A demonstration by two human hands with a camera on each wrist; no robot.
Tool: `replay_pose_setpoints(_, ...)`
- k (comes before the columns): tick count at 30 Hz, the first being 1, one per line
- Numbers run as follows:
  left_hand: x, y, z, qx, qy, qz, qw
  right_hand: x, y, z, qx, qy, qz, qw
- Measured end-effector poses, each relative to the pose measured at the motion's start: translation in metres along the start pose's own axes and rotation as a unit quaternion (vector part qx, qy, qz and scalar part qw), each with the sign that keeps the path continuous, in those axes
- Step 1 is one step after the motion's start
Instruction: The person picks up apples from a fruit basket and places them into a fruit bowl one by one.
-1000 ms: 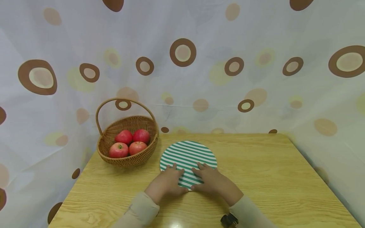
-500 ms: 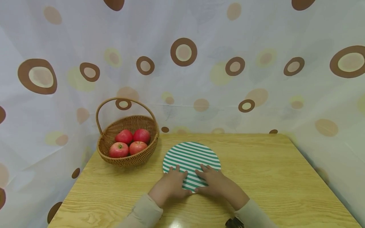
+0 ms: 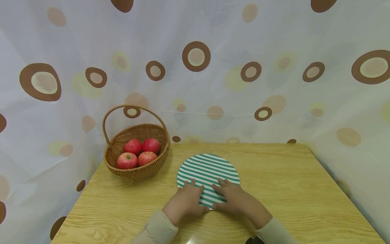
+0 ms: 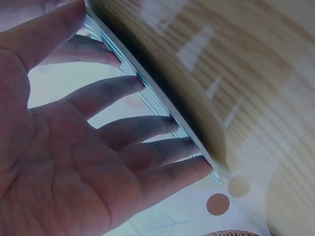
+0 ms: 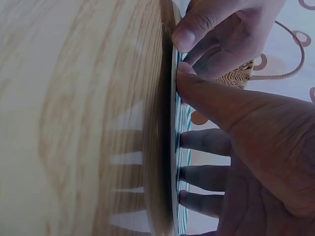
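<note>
A round placemat (image 3: 207, 166) with green and white stripes lies flat on the wooden table. My left hand (image 3: 187, 202) rests on its near left part, fingers spread. Mirroring it, my right hand (image 3: 234, 199) touches the near right part. Both thumbs sit close together at the near edge. In the left wrist view, the left fingertips (image 4: 170, 124) press the top of the mat, palm raised off it. From the right wrist view, the right hand's straight fingers (image 5: 204, 178) meet the striped surface likewise. The mat's underside is hidden.
A wicker basket (image 3: 163, 162) with a tall arched handle stands at the table's back left, holding several red apples (image 3: 127, 160). Behind the wooden table (image 3: 289, 189) hangs a white curtain (image 3: 225, 30) with brown ring patterns, which also borders both sides.
The placemat has slid a little to the right and toward me, with both hands moving along on it. The basket and apples have stayed put.
</note>
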State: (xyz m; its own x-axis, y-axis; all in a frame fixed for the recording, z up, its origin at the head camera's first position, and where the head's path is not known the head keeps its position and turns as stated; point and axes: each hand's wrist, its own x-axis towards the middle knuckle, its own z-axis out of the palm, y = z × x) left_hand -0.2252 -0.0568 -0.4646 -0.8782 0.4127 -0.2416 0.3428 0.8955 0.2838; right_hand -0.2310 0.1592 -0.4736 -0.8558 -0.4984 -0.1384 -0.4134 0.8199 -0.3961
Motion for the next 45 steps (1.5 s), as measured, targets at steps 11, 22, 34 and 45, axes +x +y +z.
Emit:
replay_pose_setpoints(11,0.002,0.014,0.005,0.009,0.000,0.000,1.0000,-0.011,0.011,0.002,0.014,0.002,0.008,1.000)
replay_pose_setpoints(22,-0.002,0.031,0.009,0.014,0.002,-0.004,0.9999,-0.028,0.019,0.000,0.032,0.008,-0.018,0.999)
replay_pose_setpoints(34,0.001,0.046,0.015,0.020,-0.004,0.000,0.9998,-0.040,0.029,-0.002,0.047,0.011,0.000,0.999)
replay_pose_setpoints(45,0.001,0.061,0.021,0.025,-0.017,-0.007,0.9995,-0.054,0.037,-0.006,0.064,0.001,0.022,0.998)
